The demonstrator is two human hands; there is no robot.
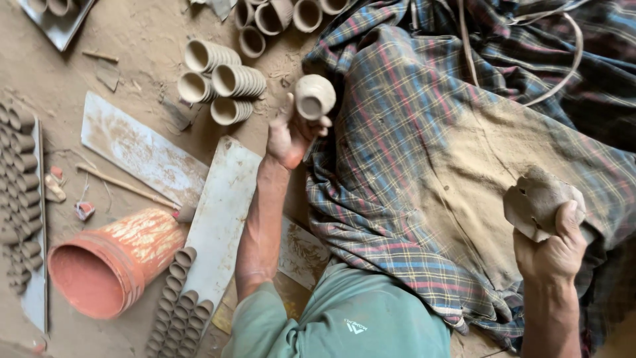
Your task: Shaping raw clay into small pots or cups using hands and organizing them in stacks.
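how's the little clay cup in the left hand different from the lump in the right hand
The clay cup in the left hand is a formed, round vessel with an open mouth facing the camera; the clay lump in the right hand is a flat, irregular slab with ragged edges. The cup is pale tan and smooth; the lump looks darker, greyer and rougher. The cup is pinched at the fingers' tips; the lump rests against the thumb. Both look like unfired clay held over the plaid cloth.

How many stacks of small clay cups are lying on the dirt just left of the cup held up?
3 stacks of small clay cups: upper one, right one, lower one. A single cup lies beside them; more cups sit elsewhere, partly cut off.
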